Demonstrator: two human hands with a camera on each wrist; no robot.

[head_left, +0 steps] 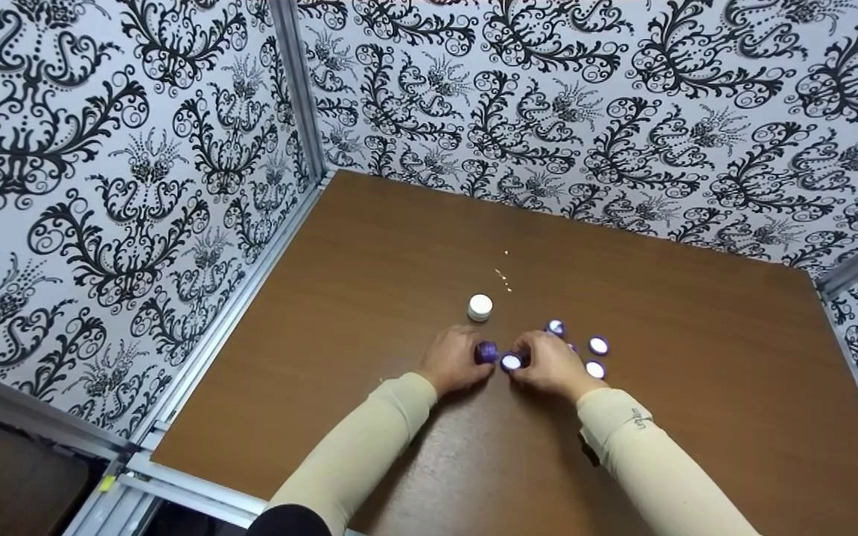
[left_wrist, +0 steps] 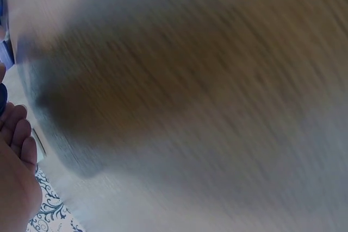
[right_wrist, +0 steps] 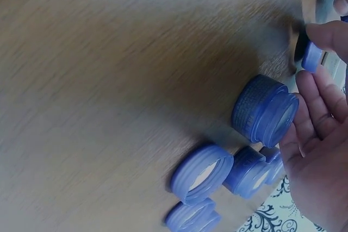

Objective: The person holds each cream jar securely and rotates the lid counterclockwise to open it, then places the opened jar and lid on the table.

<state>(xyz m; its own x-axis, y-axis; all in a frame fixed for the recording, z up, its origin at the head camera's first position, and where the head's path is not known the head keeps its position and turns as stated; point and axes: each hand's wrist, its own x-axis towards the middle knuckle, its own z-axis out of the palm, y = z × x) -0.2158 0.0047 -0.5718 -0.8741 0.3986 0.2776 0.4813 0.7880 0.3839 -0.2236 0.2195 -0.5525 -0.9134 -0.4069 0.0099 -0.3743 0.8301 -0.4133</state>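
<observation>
Brown table point(head_left: 369, 246) with purple caps point(head_left: 597, 345)

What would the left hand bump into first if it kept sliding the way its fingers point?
Most likely the purple cap right at the left hand's fingertips, with the right hand and its white-topped cap just beyond. The hand seems to touch or pinch the cap already; depth is hard to judge.

Caps point(head_left: 597, 346) clustered on the table point(head_left: 369, 246) right of both hands, a jar point(head_left: 480, 307) just behind.

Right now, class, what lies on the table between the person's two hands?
In the head view, two purple plastic caps lie between the left hand and right hand.
</observation>
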